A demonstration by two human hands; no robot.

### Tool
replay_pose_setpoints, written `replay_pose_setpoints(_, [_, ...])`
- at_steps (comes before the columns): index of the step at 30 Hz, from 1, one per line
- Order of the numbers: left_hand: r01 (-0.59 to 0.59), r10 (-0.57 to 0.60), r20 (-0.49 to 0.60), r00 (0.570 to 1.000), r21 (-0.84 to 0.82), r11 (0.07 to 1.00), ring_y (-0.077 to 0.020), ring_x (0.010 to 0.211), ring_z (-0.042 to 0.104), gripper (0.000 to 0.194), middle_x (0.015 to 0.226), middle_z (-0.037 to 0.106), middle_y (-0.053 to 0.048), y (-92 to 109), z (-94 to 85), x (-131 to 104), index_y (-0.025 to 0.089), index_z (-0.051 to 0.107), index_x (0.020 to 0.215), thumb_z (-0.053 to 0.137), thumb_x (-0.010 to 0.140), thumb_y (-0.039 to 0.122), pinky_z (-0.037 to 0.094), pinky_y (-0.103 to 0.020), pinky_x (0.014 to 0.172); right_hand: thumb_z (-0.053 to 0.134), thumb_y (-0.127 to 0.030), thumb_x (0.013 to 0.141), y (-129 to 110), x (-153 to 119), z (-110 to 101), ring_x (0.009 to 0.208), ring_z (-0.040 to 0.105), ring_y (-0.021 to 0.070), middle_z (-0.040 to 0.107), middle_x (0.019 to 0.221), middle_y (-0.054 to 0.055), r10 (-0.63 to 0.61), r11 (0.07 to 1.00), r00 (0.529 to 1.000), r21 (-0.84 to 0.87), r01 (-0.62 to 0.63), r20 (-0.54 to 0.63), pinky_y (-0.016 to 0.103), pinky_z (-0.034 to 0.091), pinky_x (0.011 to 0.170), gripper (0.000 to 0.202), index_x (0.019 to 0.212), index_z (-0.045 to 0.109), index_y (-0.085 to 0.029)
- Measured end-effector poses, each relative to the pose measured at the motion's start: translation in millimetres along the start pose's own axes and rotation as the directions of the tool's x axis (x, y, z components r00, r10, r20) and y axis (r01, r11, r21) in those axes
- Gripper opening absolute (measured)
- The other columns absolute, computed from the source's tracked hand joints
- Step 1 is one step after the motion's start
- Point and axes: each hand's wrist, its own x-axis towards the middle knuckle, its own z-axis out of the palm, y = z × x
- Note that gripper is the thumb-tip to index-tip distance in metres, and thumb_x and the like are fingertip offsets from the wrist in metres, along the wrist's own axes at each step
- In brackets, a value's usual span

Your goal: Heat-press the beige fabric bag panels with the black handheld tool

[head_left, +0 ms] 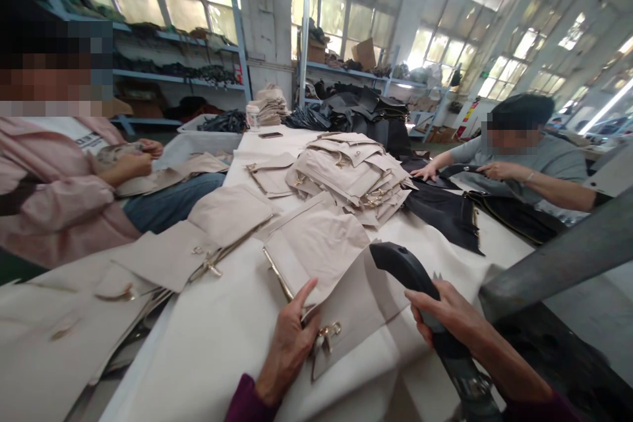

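Note:
My left hand is closed on the edge of a beige bag piece, thumb on top. A gold-coloured metal clasp hangs from this piece beside my fingers. In my right hand is a black curved wand that looks like a vacuum-cleaner handle, fingers wrapped round it. Its curved tip is over the upper edge of the beige piece; whether they touch I cannot tell. Just beyond my left hand lies another beige bag piece with a gold zipper along its left edge.
A heap of beige pieces rises mid-table. More beige pieces lie at the left. A person in pink sits left; another person at the right handles black pieces. A grey metal beam slants close on my right.

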Motion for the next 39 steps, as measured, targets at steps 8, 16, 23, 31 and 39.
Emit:
replay_pose_setpoints(8, [-0.391, 0.433, -0.038, 0.901, 0.361, 0.846, -0.0191, 0.086, 0.068, 0.044, 0.1, 0.072, -0.009, 64.2, -35.3, 36.2, 0.013, 0.051, 0.12, 0.049, 0.076, 0.008, 0.053, -0.03, 0.079, 0.055, -0.053, 0.076, -12.2, -33.2, -6.4, 0.035, 0.049, 0.0116, 0.052, 0.038, -0.003, -0.05, 0.997, 0.998, -0.065, 0.048, -0.023, 0.022, 0.041, 0.041, 0.039, 0.058, 0.052, -0.019])
replay_pose_setpoints(16, [-0.538, 0.541, 0.236, 0.807, 0.672, 0.509, -0.0207, 0.057, 0.062, 0.061, 0.073, 0.07, -0.013, 34.9, -1.1, 24.0, -0.002, 0.036, 0.132, 0.03, 0.072, -0.004, 0.05, -0.031, 0.06, 0.053, -0.056, 0.078, 1.1, -73.9, -15.4, 0.036, 0.048, 0.0119, 0.051, 0.039, -0.003, -0.068, 0.995, 0.994, -0.073, 0.062, -0.082, 0.023, 0.04, 0.04, 0.041, 0.06, 0.051, -0.019])
replay_pose_setpoints(23, [-0.34, 0.263, 0.223, 0.939, 0.461, 0.82, -0.0178, 0.056, 0.051, 0.086, 0.062, 0.056, -0.001, -12.0, 37.4, -20.5, -0.001, 0.009, 0.144, 0.037, 0.062, -0.004, 0.041, -0.027, 0.057, 0.052, -0.046, 0.082, 18.2, -90.2, 7.2, 0.037, 0.049, 0.0105, 0.05, 0.041, -0.004, -0.083, 0.987, 0.991, -0.127, 0.096, 0.105, 0.022, 0.043, 0.044, 0.034, 0.063, 0.051, -0.018])
replay_pose_setpoints(31, [-0.297, 0.261, 0.16, 0.952, 0.277, 0.914, -0.0151, 0.055, 0.047, 0.089, 0.061, 0.051, 0.004, -11.1, 33.1, -19.4, 0.006, 0.005, 0.146, 0.039, 0.065, -0.001, 0.038, -0.025, 0.058, 0.051, -0.031, 0.081, 32.6, -67.8, 45.0, 0.033, 0.048, 0.0079, 0.05, 0.046, -0.006, -0.095, 0.994, 0.955, -0.017, 0.104, 0.282, 0.017, 0.039, 0.033, 0.019, 0.067, 0.046, -0.018])
replay_pose_setpoints(39, [-0.244, 0.219, 0.128, 0.967, 0.238, 0.94, -0.0166, 0.06, 0.054, 0.083, 0.068, 0.059, -0.001, -11.9, 33.9, -18.7, 0.001, 0.004, 0.145, 0.041, 0.07, 0.004, 0.041, -0.026, 0.061, 0.052, -0.033, 0.082, 20.4, -47.6, 43.7, 0.034, 0.048, 0.0087, 0.051, 0.042, -0.006, -0.101, 0.993, 0.984, -0.042, 0.109, 0.146, 0.018, 0.042, 0.036, 0.024, 0.063, 0.048, -0.018])
